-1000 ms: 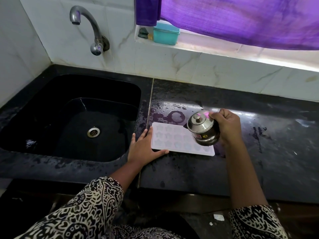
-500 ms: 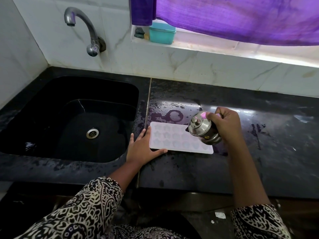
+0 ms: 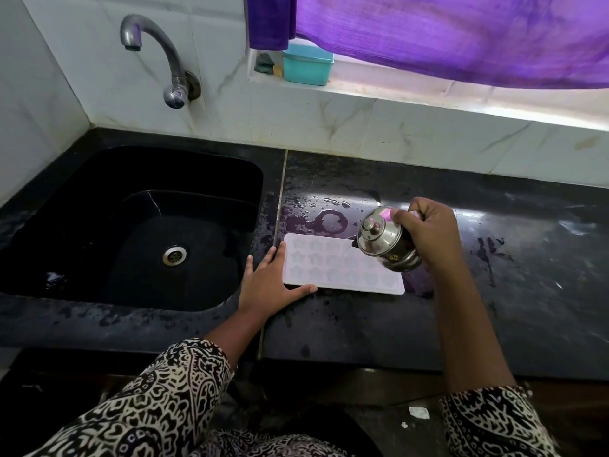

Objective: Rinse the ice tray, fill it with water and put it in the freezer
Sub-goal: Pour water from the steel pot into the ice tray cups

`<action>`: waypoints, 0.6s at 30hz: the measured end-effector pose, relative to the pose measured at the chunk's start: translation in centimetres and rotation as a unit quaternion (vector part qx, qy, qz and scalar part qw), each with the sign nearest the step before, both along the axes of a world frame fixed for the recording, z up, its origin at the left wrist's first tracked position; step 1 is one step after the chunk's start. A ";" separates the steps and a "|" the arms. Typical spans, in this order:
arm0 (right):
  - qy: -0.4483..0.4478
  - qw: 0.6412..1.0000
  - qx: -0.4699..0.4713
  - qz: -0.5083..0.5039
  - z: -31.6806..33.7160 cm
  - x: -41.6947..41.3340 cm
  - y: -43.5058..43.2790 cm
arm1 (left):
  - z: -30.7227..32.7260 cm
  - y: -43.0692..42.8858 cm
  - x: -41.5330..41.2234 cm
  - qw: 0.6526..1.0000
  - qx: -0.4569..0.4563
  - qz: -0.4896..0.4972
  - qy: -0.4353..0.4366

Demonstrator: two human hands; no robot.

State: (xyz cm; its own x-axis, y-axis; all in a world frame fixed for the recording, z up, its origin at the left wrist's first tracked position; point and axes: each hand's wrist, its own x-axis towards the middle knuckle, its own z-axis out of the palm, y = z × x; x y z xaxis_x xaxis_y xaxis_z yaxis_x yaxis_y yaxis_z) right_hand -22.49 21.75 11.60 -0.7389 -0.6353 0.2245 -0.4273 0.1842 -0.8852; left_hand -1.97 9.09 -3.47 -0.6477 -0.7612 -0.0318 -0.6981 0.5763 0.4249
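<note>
At the kitchen sink: a pale, flat rectangular ice tray [image 3: 333, 268] with star-shaped cells lies on the wet black stone table [image 3: 510, 291], just right of the black basin sink [image 3: 131, 225]. The left hand [image 3: 267, 282] lies flat, fingers straight against the tray's left edge and thumb along its near edge, steadying it. The right hand [image 3: 428, 229] is curled round a small polished steel pot [image 3: 384, 240] with a knobbed lid, tipped over the tray's right end.

From my remote seat I read this as the filling step. I cannot make out a stream of water, nor how many cells are full. To do it well, I would tilt the pot gently, pour low and slowly, and walk it along the rows so each cell fills just short of its rim. The left hand should stop the tray sliding on the wet stone. An overfilled tray would likely spill on the carry to the freezer, which is out of view.
</note>
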 end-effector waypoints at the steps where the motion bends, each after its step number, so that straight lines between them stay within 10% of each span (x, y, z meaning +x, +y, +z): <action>1: 0.001 1.000 -0.001 0.002 0.1 -0.1 0.0 | 0.0 0.0 0.0 1.000 0.000 0.000 0.000; 18: -0.005 1.000 0.019 0.006 -0.1 -0.3 0.2 | 0.1 0.1 -0.1 1.000 0.002 0.003 0.004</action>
